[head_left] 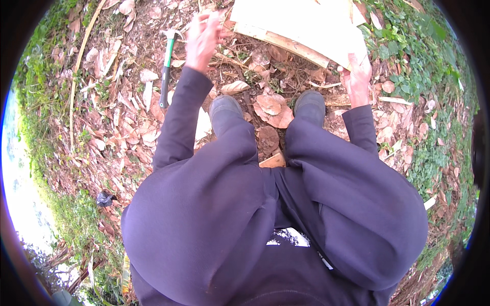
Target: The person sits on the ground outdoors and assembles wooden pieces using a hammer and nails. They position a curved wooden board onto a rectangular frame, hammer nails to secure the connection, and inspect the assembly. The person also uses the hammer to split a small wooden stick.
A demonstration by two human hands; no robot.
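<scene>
A large pale board [296, 23], washed out by glare, spans the top centre, with a wooden strip [286, 43] along its near edge. My right hand [357, 79] grips the board's near right corner, thumb and fingers about the edge. Left of the board, my left hand [201, 43] is raised with nothing visible in it; its fingers are apart and a little blurred. Just beside that hand lies a claw hammer [167, 66] with a green and black handle, its head pointing away from me.
Dry brown leaves [270, 109] and wood scraps cover the ground around my shoes [310, 107]. A long thin strip [79, 66] lies at the left. Green plants [408, 66] grow on the right. A dark crumpled thing [105, 198] sits at the lower left.
</scene>
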